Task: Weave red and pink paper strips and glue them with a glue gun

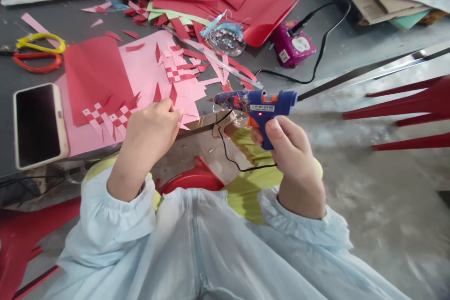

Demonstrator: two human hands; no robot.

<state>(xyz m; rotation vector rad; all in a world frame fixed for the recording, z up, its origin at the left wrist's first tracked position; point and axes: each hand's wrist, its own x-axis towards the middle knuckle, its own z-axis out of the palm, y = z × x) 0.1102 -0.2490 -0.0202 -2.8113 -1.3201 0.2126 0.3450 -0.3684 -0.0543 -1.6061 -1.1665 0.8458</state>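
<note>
We see the right hand [290, 143] with its fingers closed around the grip of a blue glue gun [265, 105], nozzle toward the left hand [151, 126]. The left hand's fingers are curled together over woven pink-and-red paper pieces [121, 117]; whether they pinch one, we cannot tell. A phone [40, 126] lies on the table [337, 47], near scissors [38, 54].

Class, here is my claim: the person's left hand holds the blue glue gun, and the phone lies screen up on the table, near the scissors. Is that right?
Not quite. The head view shows the blue glue gun in the right hand, not the left. The phone does lie screen up on the table, near the scissors.
</note>
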